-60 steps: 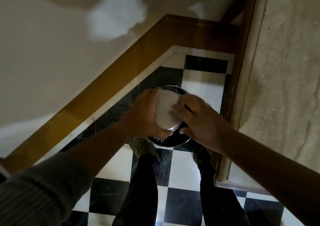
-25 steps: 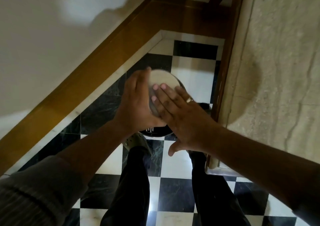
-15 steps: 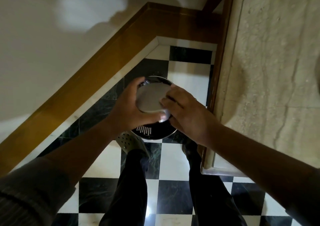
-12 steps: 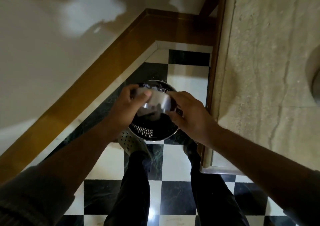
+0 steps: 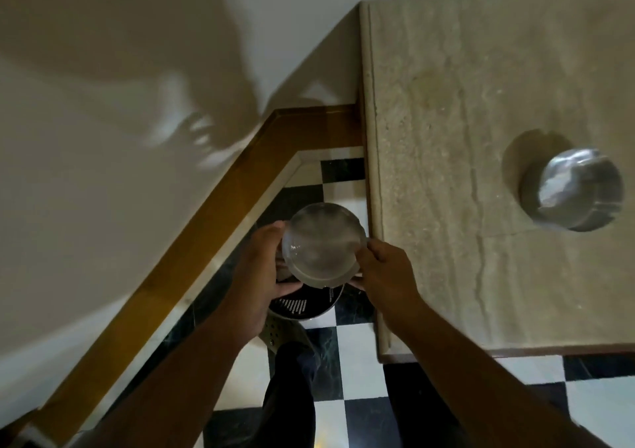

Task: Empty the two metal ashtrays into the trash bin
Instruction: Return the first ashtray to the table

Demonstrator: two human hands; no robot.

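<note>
A round metal ashtray [image 5: 323, 244] is held level between both hands, its open bowl facing up at me. My left hand [image 5: 261, 269] grips its left rim and my right hand [image 5: 381, 269] grips its right rim. Directly beneath it stands the perforated metal trash bin [image 5: 305, 305] on the floor, mostly hidden by the ashtray and my hands. A second metal ashtray [image 5: 570, 193] sits on the stone tabletop [image 5: 464, 138] at the right, with something pale inside it.
The stone table's left edge runs just right of the bin. A wooden skirting board [image 5: 206, 227] and the white wall close in on the left. My legs and a shoe [image 5: 285, 334] stand on the black-and-white checkered floor.
The ashtray was upside down over the bin and has been turned back upright and lifted. My view has swung right, bringing the tabletop and the second ashtray into sight.
</note>
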